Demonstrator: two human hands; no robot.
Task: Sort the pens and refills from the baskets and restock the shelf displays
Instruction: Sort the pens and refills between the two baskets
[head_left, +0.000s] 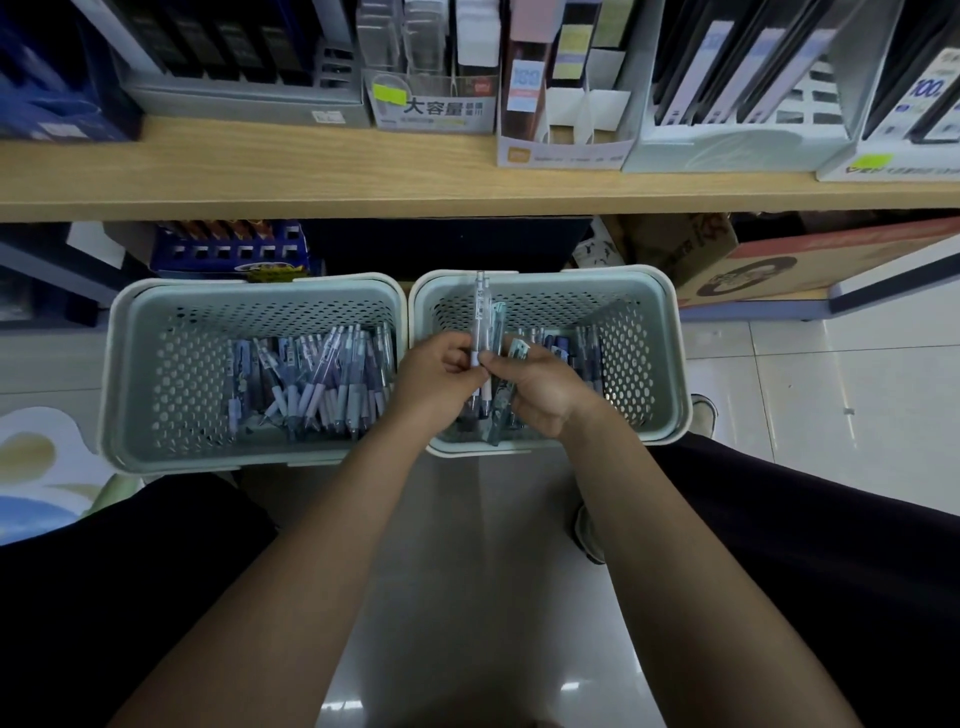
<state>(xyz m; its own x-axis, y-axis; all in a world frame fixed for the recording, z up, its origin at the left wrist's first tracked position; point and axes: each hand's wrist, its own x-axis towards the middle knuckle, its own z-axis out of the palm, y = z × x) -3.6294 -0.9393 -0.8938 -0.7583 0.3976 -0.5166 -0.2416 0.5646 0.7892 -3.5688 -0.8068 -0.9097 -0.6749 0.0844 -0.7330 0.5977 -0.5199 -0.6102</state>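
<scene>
Two pale green perforated baskets sit side by side on the tiled floor below a wooden shelf (311, 176). The left basket (156, 374) holds a loose heap of pens (317, 384), mostly purple and blue with white sections, lying across its bottom. The right basket (654, 364) holds fewer pens, seen along its right side, with both hands over its left half. The left hand (436, 384) has its grip closed around a small bundle of clear pens (480, 317) that stands upright above the basket rim. The right hand (540, 389) pinches the bundle with its fingertips while its grip also holds a few greenish packaged pieces (501, 400). Display boxes (436, 111) of stationery line the shelf above.
</scene>
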